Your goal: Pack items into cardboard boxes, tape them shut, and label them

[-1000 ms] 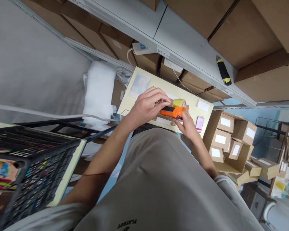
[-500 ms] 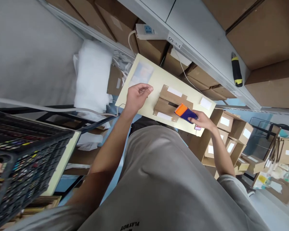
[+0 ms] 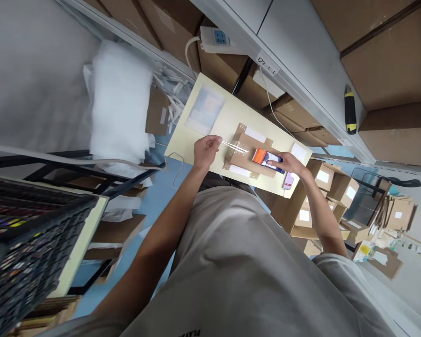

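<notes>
The cardboard box [image 3: 239,161] lies on the cream table [image 3: 214,161] near the centre of the frame, between the two hands, its long axis sloping gently down toward the right. The left hand [image 3: 206,152], off the box's left end, pinches a clear strip of tape [image 3: 231,146] stretching to the box top; the right hand [image 3: 290,164], nearer, grips an orange-and-blue tape dispenser [image 3: 260,155] over the box's right part.

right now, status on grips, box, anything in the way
Left grip pinching clear tape; right grip on tape dispenser. Box on table, under tape. Phone close, likely not blocking.
</notes>
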`<state>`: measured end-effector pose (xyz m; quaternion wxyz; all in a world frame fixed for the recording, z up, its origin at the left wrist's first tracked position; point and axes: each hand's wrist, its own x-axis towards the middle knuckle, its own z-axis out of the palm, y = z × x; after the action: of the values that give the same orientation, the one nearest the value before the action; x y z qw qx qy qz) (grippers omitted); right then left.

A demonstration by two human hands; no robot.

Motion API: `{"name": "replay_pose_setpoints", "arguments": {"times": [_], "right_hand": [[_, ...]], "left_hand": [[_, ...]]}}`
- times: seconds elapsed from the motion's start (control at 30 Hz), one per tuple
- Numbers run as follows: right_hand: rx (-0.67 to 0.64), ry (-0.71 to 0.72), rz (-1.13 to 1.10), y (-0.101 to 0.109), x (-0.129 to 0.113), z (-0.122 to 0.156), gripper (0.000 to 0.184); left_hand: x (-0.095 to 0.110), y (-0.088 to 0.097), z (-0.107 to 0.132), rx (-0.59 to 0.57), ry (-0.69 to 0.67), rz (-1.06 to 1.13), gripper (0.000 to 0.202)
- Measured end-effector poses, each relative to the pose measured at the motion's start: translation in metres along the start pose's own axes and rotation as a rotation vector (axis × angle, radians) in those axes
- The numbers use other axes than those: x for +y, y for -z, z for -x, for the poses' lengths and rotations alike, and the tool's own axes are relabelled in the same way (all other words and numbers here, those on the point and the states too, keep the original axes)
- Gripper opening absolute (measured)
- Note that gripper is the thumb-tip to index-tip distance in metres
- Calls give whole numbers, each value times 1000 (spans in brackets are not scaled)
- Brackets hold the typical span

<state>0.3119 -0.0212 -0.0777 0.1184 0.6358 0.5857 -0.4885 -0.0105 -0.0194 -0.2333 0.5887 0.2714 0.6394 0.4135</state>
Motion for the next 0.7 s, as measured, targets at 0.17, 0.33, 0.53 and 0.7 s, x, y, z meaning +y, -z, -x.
{"name": "replay_pose_setpoints", "arguments": {"times": [0.17, 0.33, 0.53, 0.7], "right_hand": [[4, -58, 16, -2, -4, 1, 87], [-13, -52, -10, -4, -5, 2, 91], [-4, -74, 5, -6, -4, -2, 89], [15, -74, 52, -8, -4, -4, 86]], "left_hand": [[-22, 0, -9, -6, 58, 33, 24], [-48, -12, -21, -57, 271, 76, 30], [-68, -38, -12, -166, 288, 100, 29], [-65, -31, -3, -40, 169, -97, 45]]}}
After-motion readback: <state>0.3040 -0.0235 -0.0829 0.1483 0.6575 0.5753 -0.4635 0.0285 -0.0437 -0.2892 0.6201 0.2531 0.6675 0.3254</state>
